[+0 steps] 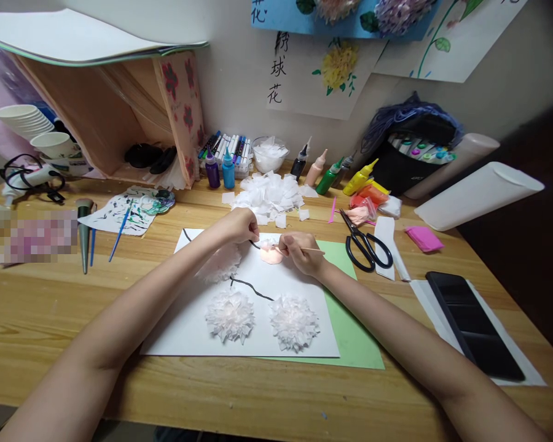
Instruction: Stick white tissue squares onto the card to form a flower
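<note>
From where I'm standing, the person is leaning both arms over a white sheet [177,334], which is lying partly over a green sheet [357,331] on the table [179,393]. The right hand [301,253] is grasping a thin stick [314,250], its fingers closing round the shaft beside a round peach patch [271,255]. That patch is sitting near the sheet's far edge, with white scraps [269,242] clustering along its upper side. The left hand [240,226] is hovering just beyond, thumb and fingertips bunching together; I can't tell whether they're gripping a scrap.

The left forearm is what's worrying me: it's passing over one ruffled flower [219,264], and if it were dropping lower, it could be flattening the petals. Two more, the left flower [230,314] and the right flower [295,322], are lying between the arms, where a dragging sleeveless elbow might be catching them. If the stick were pressing too hard, it could be denting the patch or tearing a scrap. Loose paper squares [271,193] are heaping behind the hands, so a careless knuckle might be scattering them.
</note>
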Available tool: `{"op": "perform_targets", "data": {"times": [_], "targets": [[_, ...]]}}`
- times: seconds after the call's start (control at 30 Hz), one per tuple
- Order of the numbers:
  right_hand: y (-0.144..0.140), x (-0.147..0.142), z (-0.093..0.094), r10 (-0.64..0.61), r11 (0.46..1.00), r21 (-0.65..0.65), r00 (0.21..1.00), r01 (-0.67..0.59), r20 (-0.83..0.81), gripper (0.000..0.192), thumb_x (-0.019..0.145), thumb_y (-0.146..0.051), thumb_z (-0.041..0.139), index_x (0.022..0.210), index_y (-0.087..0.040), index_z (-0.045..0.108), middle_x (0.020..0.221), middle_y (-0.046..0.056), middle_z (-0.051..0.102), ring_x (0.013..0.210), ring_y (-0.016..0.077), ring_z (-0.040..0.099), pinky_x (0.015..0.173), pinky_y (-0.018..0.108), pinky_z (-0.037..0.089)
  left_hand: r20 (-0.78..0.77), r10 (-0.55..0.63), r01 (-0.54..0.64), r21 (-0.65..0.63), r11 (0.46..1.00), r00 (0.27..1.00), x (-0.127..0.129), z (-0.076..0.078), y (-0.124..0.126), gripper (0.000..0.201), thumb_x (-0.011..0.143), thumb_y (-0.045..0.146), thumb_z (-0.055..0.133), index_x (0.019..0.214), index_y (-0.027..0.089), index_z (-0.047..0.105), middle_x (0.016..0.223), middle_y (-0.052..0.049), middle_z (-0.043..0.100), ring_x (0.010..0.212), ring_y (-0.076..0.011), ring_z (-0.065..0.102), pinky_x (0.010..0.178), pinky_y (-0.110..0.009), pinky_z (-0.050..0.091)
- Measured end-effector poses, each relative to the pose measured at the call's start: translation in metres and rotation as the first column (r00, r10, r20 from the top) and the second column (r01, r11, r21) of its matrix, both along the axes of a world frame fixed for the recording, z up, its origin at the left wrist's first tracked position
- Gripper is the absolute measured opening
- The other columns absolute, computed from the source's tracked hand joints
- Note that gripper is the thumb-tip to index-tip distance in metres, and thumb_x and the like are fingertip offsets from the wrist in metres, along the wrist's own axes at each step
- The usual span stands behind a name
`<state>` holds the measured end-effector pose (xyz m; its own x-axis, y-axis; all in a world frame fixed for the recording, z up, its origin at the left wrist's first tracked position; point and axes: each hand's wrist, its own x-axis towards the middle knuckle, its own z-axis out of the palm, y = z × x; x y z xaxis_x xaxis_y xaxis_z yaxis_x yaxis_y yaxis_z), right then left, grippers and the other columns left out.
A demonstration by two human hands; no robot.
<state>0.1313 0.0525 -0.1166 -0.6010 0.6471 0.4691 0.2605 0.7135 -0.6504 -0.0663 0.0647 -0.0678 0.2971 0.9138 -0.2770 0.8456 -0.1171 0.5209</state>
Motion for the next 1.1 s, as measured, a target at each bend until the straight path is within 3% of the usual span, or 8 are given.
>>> {"op": "perform_targets", "data": {"times": [0.17,0.37,0.6,0.83,0.93,1.0,1.1], "targets": [[0.002,0.001,0.001,0.039,0.999,0.026,0.999,-0.04,0.034,0.05,0.096,-0.038,0.019,0.054,-0.02,0.038,0.05,-0.001,0.043,0.049,0.0106,0.041,0.053,0.026,0.031,-0.001,0.007,-0.007,-0.005,1.0,1.0,0.001,0.001,-0.001,0.017,0.063,0.016,0.064,0.077,0.013,0.072,0.069,-0.004,0.069,0.059,-0.0118,0.056,0.053,-0.021,0.037],[-0.001,0.003,0.001,0.008,1.0,-0.029,0.997,-0.01,-0.077,0.051,0.097,-0.038,0.02,0.053,-0.02,0.037,0.051,-0.001,0.043,0.048,0.0101,0.041,0.053,0.026,0.033,0.013,0.007,-0.007,-0.005,1.0,1.0,0.001,0.003,-0.002,0.017,0.062,0.016,0.062,0.076,0.012,0.072,0.066,-0.004,0.068,0.055,-0.0122,0.054,0.051,-0.022,0.037],[0.0,0.001,0.002,0.001,0.997,-0.071,0.998,-0.005,-0.055,0.051,0.096,-0.042,0.021,0.053,-0.02,0.038,0.051,-0.001,0.043,0.048,0.0101,0.04,0.054,0.026,0.033,0.01,0.008,-0.008,-0.012,1.0,1.0,0.001,0.004,-0.002,0.015,0.063,0.015,0.063,0.075,0.011,0.071,0.066,-0.004,0.068,0.057,-0.0111,0.054,0.052,-0.02,0.036],[0.0,-0.002,0.005,-0.096,0.96,-0.273,0.988,0.06,-0.121,0.056,0.094,-0.049,0.022,0.048,-0.02,0.035,0.047,-0.002,0.039,0.047,0.0108,0.04,0.054,0.027,0.034,0.015,0.003,-0.003,0.005,1.0,1.0,-0.001,-0.001,0.001,0.014,0.062,0.016,0.064,0.073,0.013,0.071,0.067,-0.004,0.068,0.061,-0.0123,0.057,0.054,-0.02,0.038],[0.004,0.003,0.005,-0.252,0.942,-0.279,0.941,0.185,-0.227,0.055,0.094,-0.049,0.025,0.048,-0.021,0.035,0.046,-0.002,0.037,0.046,0.0115,0.039,0.052,0.027,0.034,0.029,0.004,-0.004,0.001,1.0,1.0,-0.003,-0.005,0.002,0.013,0.061,0.018,0.063,0.072,0.014,0.071,0.068,-0.003,0.069,0.063,-0.0129,0.059,0.055,-0.02,0.039],[0.008,0.006,0.005,-0.365,0.915,-0.269,0.902,0.301,-0.231,0.048,0.092,-0.048,0.034,0.053,-0.021,0.041,0.05,-0.002,0.042,0.05,0.0122,0.043,0.053,0.026,0.036,0.038,0.004,-0.004,-0.002,1.0,0.999,-0.004,-0.006,0.002,0.014,0.062,0.018,0.063,0.072,0.014,0.071,0.069,-0.004,0.069,0.062,-0.0128,0.059,0.054,-0.02,0.039],[0.016,0.005,0.004,-0.386,0.915,-0.189,0.911,0.357,-0.146,0.023,0.083,-0.042,0.055,0.074,-0.02,0.052,0.072,0.001,0.058,0.065,0.0145,0.055,0.061,0.026,0.041,0.041,-0.002,0.001,0.005,1.0,0.999,-0.004,-0.004,0.001,0.014,0.062,0.017,0.062,0.073,0.014,0.071,0.069,-0.004,0.069,0.06,-0.0118,0.057,0.053,-0.02,0.039]]}}
